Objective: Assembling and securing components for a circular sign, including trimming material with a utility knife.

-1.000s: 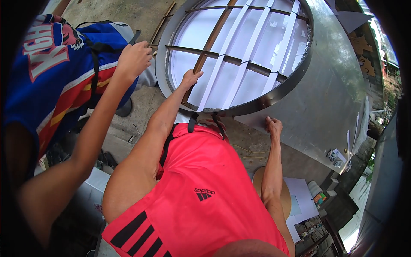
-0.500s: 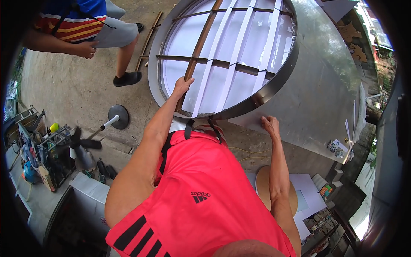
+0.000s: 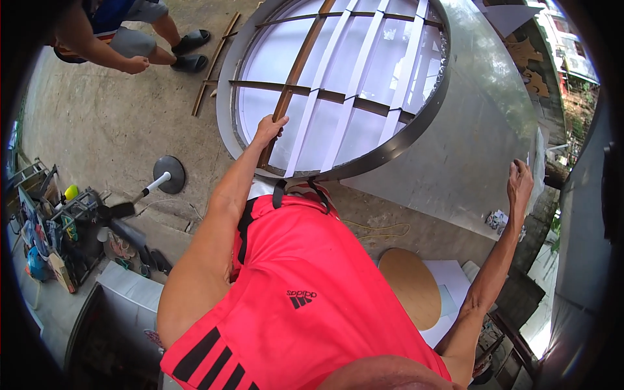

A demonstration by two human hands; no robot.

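Observation:
My left hand (image 3: 270, 130) is closed round the lower part of a brown metal bar (image 3: 286, 97), which runs lengthwise across a large round metal frame (image 3: 416, 140). Beside that bar lie several white strips (image 3: 310, 120), crossing dark crossbars (image 3: 325, 95) over a pale translucent panel (image 3: 260, 107). My right hand (image 3: 520, 182) is stretched far out to the right, over the edge of the grey metal sheet (image 3: 468, 143), near white wrapping (image 3: 538, 172). Its fingers are curled together; whatever they hold, if anything, is hidden.
At the upper left stands another person (image 3: 130, 39) in dark sandals, near a narrow metal frame (image 3: 214, 65) on the floor. A fan (image 3: 120, 211) and a round-based stand (image 3: 170, 174) are at the left. A round brown board (image 3: 409, 286) lies behind my right side.
My right hand has swung outward to the right, away from the round frame's rim. My left hand keeps its hold on the bar. The other person has shifted up and left.

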